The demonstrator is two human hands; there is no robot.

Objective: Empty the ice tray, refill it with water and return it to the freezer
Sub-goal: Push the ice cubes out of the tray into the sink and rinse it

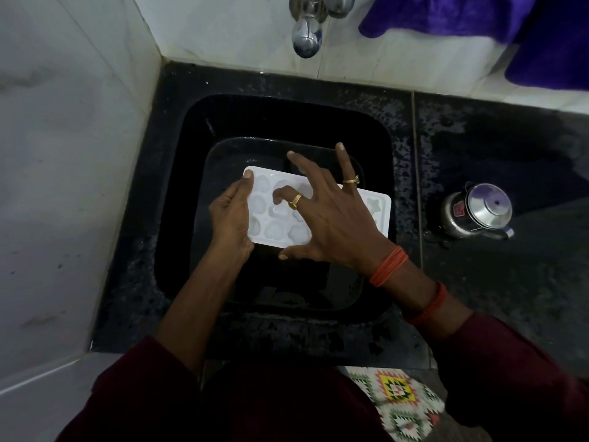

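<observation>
Centre frame over the sink (287,116), the left hand (231,215) grips the ice tray (271,232) by its end while the right hand (331,218) presses it, fingers splayed.

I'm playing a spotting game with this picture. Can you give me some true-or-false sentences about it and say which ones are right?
1. The left hand grips one end of the ice tray. True.
2. The ice tray is held over a black sink. True.
3. Water is pouring from the tap. False: no stream shows.
4. The right hand rests on the counter. False: it is spread over the ice tray, with one finger curled down into it.
5. A shiny metal pot stands on the counter, right of the sink. True.
</observation>
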